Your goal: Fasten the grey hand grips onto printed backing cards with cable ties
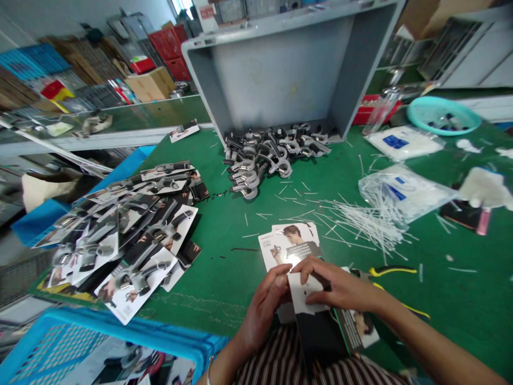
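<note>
Close to my body, my left hand (264, 307) grips the left edge of a white and black backing card (316, 331). Across its top, my right hand (339, 286) pinches the white part, where small holes show. Behind the hands lie printed cards (296, 240) with a person's picture. Another printed card (364, 329) sits beneath my right forearm, and yellow-handled pliers (393, 271) rest to its right. Loose white cable ties (372, 222) are heaped beyond them. Grey and black handled tools (272, 152) with curved ends spill from a tipped grey crate (280, 69).
Cards carrying grey tools (136, 278) are piled at the left of the green table (216, 289). A blue basket (60, 342) stands front left. Bags of cable ties (404, 187), a turquoise bowl (441, 115) and a dark phone-like object (460, 214) lie at the right.
</note>
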A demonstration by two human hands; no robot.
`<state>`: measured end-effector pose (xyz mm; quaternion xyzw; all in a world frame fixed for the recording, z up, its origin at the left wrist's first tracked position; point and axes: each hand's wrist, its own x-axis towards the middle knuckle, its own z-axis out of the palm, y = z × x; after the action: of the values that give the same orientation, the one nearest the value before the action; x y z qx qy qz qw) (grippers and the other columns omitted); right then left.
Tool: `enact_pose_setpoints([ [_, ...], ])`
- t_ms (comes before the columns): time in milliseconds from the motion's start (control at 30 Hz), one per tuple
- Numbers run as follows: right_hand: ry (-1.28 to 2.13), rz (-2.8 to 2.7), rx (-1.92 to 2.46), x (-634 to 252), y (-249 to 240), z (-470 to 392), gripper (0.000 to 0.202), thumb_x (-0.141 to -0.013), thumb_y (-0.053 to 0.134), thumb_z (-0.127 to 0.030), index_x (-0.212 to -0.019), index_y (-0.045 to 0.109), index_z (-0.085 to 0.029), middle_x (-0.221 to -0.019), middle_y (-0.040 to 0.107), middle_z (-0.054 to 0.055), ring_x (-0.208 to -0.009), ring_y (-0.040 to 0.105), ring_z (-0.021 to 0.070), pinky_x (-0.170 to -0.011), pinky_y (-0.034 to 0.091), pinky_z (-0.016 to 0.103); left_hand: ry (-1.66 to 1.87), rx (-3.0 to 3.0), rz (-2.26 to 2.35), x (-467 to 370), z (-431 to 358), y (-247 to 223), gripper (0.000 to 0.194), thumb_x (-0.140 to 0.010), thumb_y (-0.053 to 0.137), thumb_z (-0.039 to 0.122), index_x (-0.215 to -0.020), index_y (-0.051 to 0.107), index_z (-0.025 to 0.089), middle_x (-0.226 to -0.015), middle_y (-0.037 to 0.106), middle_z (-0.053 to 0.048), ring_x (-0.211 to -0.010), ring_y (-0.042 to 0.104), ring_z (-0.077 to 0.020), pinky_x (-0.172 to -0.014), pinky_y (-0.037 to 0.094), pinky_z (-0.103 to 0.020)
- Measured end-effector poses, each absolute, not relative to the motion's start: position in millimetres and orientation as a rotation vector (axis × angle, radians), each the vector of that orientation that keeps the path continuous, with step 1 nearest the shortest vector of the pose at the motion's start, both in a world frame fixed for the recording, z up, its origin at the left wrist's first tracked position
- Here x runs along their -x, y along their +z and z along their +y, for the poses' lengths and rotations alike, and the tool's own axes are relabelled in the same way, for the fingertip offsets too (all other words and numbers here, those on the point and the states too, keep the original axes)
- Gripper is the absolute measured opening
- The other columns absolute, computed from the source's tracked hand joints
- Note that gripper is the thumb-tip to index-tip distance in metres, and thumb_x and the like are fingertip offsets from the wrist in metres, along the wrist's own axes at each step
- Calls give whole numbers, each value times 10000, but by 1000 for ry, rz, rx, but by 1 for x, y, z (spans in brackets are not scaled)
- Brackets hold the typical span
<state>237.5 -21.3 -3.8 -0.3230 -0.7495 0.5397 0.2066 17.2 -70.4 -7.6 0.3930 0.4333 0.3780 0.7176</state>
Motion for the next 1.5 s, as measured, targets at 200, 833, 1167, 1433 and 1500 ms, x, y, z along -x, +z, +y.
enact_pose_setpoints([
  [200,1246,-2093,880,-228,-11,-30,126,-943,577,-324,-903,650,-230,-1216,601,74,-1154,529,223,-1003,401,417,823,-846,1081,-27,-57,-11,477,-780,713,340,-1195,567,154,-899,674,-35,-738,607,-143,-655,465,-239],
  [833,658,-2175,1334,-192,-20,-38,88,-925,518,-151,-871,533,-219,-908,595,51,-875,569,235,-772,478,382,1068,-905,1197,-31,-48,-46,450,-746,728,477,-1087,625,202,-843,683,-31,-693,625,-142,-637,472,-230],
  [1167,659,-2137,1370,-191,-27,-44,29,-943,502,-193,-923,493,-213,-893,575,40,-815,573,201,-735,467,339,1209,-627,1031,-35,-46,-29,376,-633,825,318,-939,662,171,-1082,722,-144,-1055,658,-284,-914,490,-363],
  [1433,787,-2110,1423,-184,-33,-42,106,-971,431,-219,-952,534,-207,-938,625,55,-872,615,211,-782,470,346,1290,-688,1088,-37,-45,-46,362,-649,804,370,-923,669,176,-1131,703,-151,-1137,617,-307,-1016,444,-416],
  [1500,781,-2091,1420,-181,-34,-39,115,-970,434,-222,-908,529,-202,-911,624,52,-848,612,205,-763,464,333,1288,-689,1095,-35,-44,-51,379,-646,806,394,-927,671,179,-1123,706,-153,-1131,619,-311,-1020,442,-422],
])
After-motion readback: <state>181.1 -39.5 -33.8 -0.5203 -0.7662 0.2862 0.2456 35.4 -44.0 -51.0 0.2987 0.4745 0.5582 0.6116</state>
